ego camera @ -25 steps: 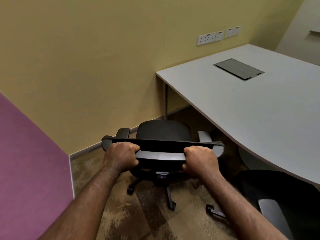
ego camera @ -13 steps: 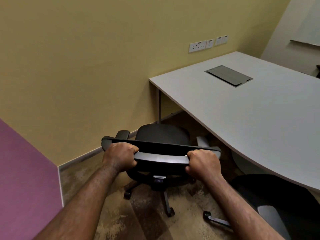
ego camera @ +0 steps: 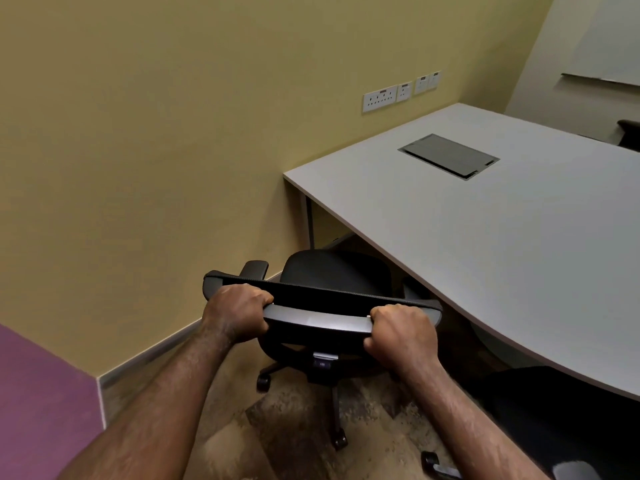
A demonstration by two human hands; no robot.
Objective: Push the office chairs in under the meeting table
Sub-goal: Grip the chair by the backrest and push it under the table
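Note:
A black office chair (ego camera: 332, 275) on castors stands at the near left corner of the grey meeting table (ego camera: 502, 244), its seat partly beneath the table's curved edge. My left hand (ego camera: 237, 315) grips the left end of the chair's backrest top. My right hand (ego camera: 401, 336) grips the right end of the same top rail. The chair's right armrest is tucked under the tabletop. Its left armrest sits clear of the table on the wall side.
A second black chair (ego camera: 561, 424) sits at the bottom right, half under the table. Another dark chair (ego camera: 628, 133) shows at the far right edge. A yellow wall (ego camera: 173, 150) with sockets (ego camera: 379, 98) runs close on the left; a purple panel (ego camera: 38, 403) stands at bottom left. Patterned carpet covers the floor.
The chair has rolled forward and to the right, so its seat and right armrest now sit further under the table edge. Both hands keep their grip on the backrest.

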